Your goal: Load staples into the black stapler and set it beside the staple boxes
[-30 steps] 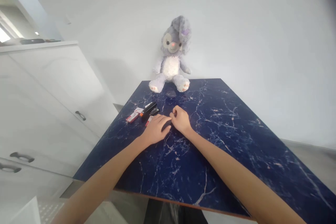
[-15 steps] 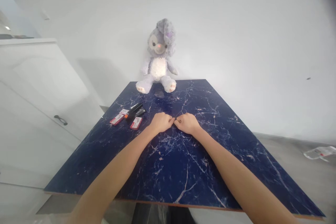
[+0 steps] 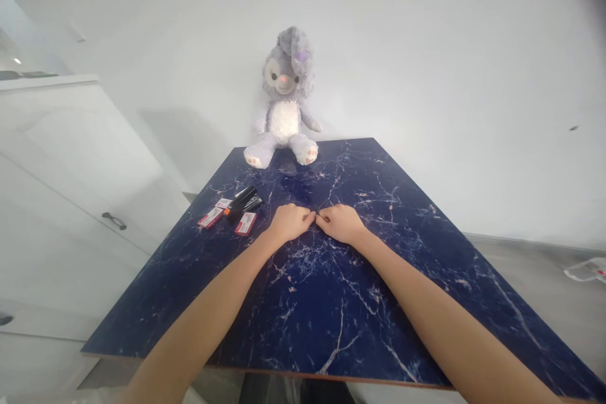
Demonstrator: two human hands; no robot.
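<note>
Black stapler-like tool with an orange end [image 3: 242, 203] is lying on the dark blue marble-patterned table [image 3: 293, 312], grouped with at least three small red-and-white rectangular boxes, likely cardboard [image 3: 245, 225]. Progress, judging from this view: tool and boxes set down together, neither hand on them, so no handling of that group looks under way; box contents don't show, and what's left to do can't be read off.

Left hand [image 3: 290, 221] and right hand [image 3: 341, 222] both curled closed over the table, thumb sides facing, fingertips meeting or nearly so (dark speck between them, too small to call). Can't tell if anything is pinched there.

From the left hand, tool sits near, roughly 10 o'clock, nearest box at 9. Right hand is farther off. Fluffy grey-lilac plush toy with white belly [image 3: 285, 120] sits between 11 and 12 o'clock of both hands.
</note>
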